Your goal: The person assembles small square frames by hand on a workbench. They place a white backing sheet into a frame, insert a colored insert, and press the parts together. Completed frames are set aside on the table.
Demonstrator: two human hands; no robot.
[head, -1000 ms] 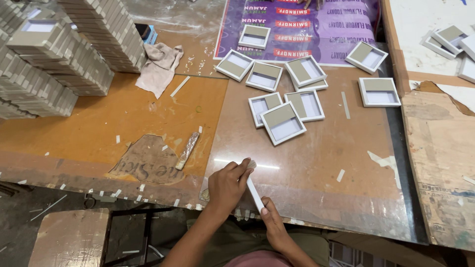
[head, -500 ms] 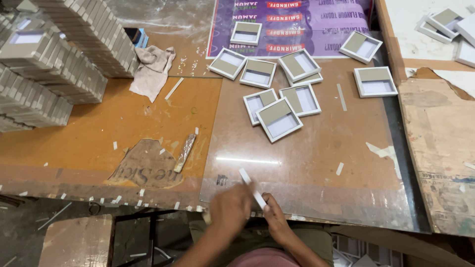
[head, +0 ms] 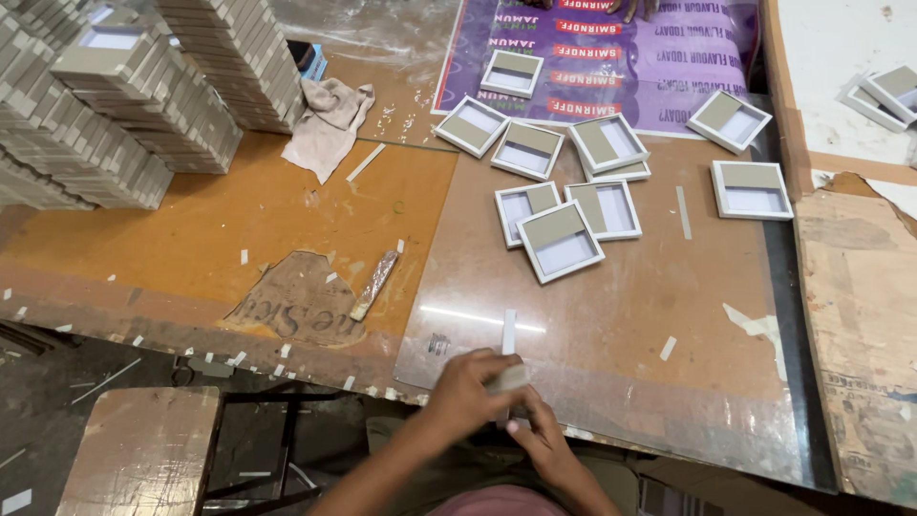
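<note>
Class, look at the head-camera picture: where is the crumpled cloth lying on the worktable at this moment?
The crumpled cloth lies at the upper left of the head view, on the orange board, just right of the tall stacks of grey trays and left of the scattered square trays.

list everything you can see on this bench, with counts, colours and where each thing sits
small square trays: about eleven, white rims with grey-beige card, scattered mid and far right
stacked trays: several tall rows, grey-beige, far left
cloth: one, off-white, beside the stacks
poster: one, purple, far centre
clear sheet: one, glossy, over the bench's right part
flat tool: one, pale, on the orange board
paper strip: one, white, pinched at the near edge
left hand: on the strip
right hand: below it, fingertips at the strip
</note>
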